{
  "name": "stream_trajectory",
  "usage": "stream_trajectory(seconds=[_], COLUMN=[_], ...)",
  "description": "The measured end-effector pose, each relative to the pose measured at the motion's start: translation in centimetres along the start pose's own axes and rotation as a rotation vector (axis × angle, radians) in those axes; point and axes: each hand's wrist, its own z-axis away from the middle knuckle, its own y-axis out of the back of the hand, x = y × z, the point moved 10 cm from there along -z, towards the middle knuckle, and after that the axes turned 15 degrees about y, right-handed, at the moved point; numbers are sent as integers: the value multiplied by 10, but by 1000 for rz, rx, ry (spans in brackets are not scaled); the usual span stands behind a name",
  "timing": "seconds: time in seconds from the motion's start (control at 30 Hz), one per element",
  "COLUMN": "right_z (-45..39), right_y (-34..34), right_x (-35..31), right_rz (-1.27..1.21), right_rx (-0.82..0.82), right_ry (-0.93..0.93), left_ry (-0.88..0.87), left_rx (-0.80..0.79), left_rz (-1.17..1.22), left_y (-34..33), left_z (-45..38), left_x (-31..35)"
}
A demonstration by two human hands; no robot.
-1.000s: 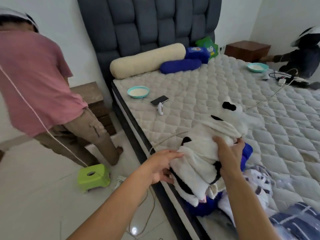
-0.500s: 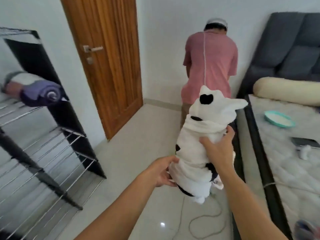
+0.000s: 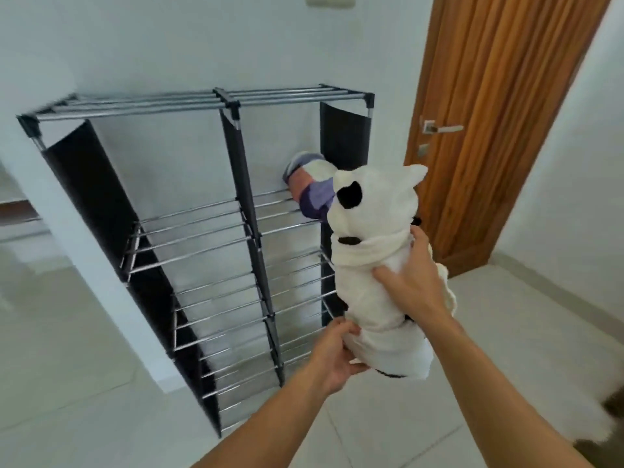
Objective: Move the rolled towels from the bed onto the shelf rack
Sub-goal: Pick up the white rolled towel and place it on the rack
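I hold a rolled white towel with black patches point(image 3: 374, 265) upright in front of the shelf rack point(image 3: 233, 211). My left hand point(image 3: 334, 352) grips its lower end from below. My right hand point(image 3: 410, 282) clasps its middle from the right side. The rack is a black frame with metal rod shelves in two columns. A rolled purple, pink and white towel point(image 3: 309, 184) lies on the upper shelf of the right column, partly hidden behind the towel I hold.
A wooden door point(image 3: 499, 123) with a metal handle point(image 3: 439, 128) stands shut right of the rack. White walls lie behind and to the right. The floor is pale tile. Something dark and white shows blurred at the lower right edge.
I lifted the white towel off the bed, turned left past the person in the pink shirt and the door, and now face the rack squarely with the towel raised near its right column.
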Motion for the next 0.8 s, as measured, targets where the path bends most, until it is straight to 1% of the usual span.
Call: stream_trajectory(seconds=[0.13, 0.23, 0.27, 0.4, 0.5, 0.57, 0.63, 0.8], right_z=[-80, -132, -146, -201, -229, -244, -261, -284], right_y=[-61, -109, -124, -191, -231, -253, -270, -299], right_x=[1, -10, -13, -21, -14, -4, 8, 28], right_rz=[-172, -358, -420, -631, -773, -786, -742, -468], right_rx=[-133, -195, -209, -316, -374, -412, -439, -510], right_ry=[33, 53, 34, -152, -312, -374, -369, -185], left_ry=[-178, -338, -386, -562, -635, -638, -612, -534], left_rx=[114, 226, 256, 327, 394, 441, 480, 529], left_rz=[192, 267, 284, 292, 172, 75, 1, -114], left_y=[26, 51, 58, 76, 78, 74, 69, 68], left_z=[-7, 10, 19, 42, 45, 39, 28, 6], left_x=[76, 125, 137, 189, 222, 239, 254, 293])
